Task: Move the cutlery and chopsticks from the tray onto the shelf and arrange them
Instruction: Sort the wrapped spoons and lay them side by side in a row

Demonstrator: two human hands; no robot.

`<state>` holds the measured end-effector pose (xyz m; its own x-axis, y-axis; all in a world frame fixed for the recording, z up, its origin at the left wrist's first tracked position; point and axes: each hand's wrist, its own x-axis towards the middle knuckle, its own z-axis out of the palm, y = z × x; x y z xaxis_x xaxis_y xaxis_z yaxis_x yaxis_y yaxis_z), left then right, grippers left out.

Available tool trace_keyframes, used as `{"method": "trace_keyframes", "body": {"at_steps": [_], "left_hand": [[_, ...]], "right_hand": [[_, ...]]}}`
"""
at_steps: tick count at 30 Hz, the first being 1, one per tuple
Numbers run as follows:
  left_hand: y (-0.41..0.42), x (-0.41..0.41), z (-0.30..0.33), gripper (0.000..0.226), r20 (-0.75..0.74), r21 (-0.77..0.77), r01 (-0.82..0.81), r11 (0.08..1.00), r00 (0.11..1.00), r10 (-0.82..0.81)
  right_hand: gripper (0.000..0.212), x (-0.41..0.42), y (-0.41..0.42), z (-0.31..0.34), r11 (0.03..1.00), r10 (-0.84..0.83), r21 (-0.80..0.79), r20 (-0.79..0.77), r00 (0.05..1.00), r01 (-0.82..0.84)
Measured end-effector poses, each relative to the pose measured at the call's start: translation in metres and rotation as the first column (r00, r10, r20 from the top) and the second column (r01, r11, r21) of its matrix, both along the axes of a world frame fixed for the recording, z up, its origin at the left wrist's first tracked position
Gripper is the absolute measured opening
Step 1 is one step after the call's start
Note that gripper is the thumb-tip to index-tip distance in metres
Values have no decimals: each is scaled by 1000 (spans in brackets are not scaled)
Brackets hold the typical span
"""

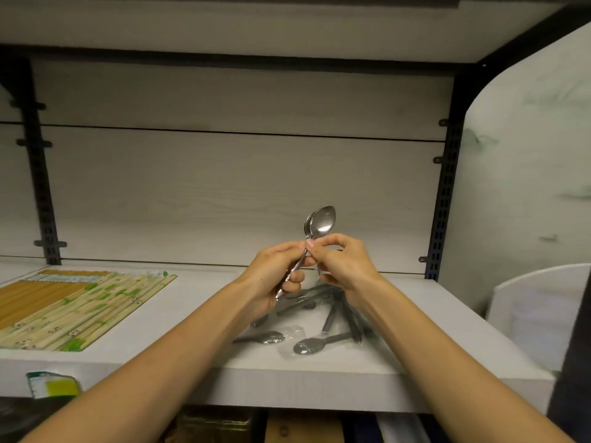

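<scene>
You hold a small stack of spoons upright over the shelf, both hands on it.

The white shelf spans the view in front of you, with a pale wood-grain back panel behind it. On its left part lie the chopsticks, packed side by side in neat rows. On its right part, under your hands, a loose heap of cutlery lies in clear wrappers, pieces crossing one another. Your left hand has its fingers curled round the handles of the spoons, whose bowls stand nested above your knuckles. Your right hand pinches the necks of the same spoons just below the bowls, thumb and forefinger pressed together on them.
</scene>
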<state>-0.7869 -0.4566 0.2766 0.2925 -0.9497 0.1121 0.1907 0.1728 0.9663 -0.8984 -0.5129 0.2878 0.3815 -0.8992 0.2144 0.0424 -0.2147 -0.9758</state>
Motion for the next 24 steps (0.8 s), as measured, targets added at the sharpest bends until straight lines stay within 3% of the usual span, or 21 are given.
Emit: {"method": "trace_keyframes", "body": {"at_steps": [6,13,19,24], "left_hand": [[21,-6,-7,14,134,71,-7,997,991,-2],[37,2,-19,17,274,76,-34,996,962,12],[39,26,-16,22,330,101,-69,993,943,32],[45,63,-13,24,431,88,-233,969,886,174]], "right_hand": [[45,-13,0,-8,988,98,115,72,993,-106],[47,-3,5,-22,967,209,117,137,968,-226],[45,20,7,-17,976,206,72,33,978,-207],[28,54,5,-12,987,159,39,-71,985,-156]]}}
